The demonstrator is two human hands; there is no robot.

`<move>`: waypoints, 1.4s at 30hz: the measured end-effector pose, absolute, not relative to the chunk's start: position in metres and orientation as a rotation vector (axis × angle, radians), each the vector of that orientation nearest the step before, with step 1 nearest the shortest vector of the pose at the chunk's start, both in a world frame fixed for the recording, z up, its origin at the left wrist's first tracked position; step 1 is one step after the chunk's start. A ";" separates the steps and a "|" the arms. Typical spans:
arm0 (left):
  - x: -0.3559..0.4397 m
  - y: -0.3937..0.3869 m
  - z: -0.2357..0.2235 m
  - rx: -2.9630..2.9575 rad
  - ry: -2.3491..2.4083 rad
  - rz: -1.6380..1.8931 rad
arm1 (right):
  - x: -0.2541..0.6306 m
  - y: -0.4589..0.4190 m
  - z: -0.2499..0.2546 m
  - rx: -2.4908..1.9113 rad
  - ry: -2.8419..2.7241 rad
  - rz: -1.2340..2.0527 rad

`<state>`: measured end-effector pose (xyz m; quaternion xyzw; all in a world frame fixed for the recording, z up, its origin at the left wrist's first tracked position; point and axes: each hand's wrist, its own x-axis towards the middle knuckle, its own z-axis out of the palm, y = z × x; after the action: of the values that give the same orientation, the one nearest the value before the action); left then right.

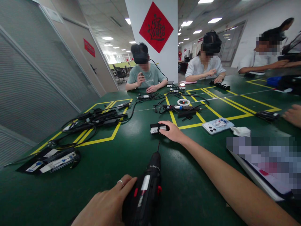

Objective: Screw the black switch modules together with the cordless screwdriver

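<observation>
My left hand (108, 202) wraps round the body of a black cordless screwdriver (145, 190) with red buttons, low in the view; its thin bit (158, 146) points away over the green table (122, 157). My right hand (172, 131) reaches forward past the bit and its fingers close on a small black and white block (158, 128) lying on the table.
Black cables and tools (98, 118) lie inside yellow tape boxes at the left, packaged tools (54, 159) nearer. A phone in a pale case (217, 125) and a crumpled tissue (243, 131) sit right. Three seated people work across the table; another person's hand (293, 115) shows at the right edge.
</observation>
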<state>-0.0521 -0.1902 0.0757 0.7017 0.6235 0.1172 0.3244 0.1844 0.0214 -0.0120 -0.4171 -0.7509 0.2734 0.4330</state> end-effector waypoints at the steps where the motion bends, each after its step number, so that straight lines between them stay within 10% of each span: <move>1: -0.048 -0.192 0.073 1.951 1.630 0.187 | 0.184 0.022 -0.013 -1.044 -1.872 0.687; 21: -0.036 -0.157 0.100 2.290 1.085 -0.042 | 0.196 0.032 -0.006 -1.011 -1.730 1.118; 42: 0.000 -0.009 0.009 2.787 1.274 0.853 | 0.192 0.035 -0.008 -0.988 -1.674 1.145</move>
<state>0.0000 -0.0088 0.0090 0.8760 0.4006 0.2680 -0.0197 0.1923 0.0348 -0.0079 -0.3956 -0.6704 0.4588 0.4285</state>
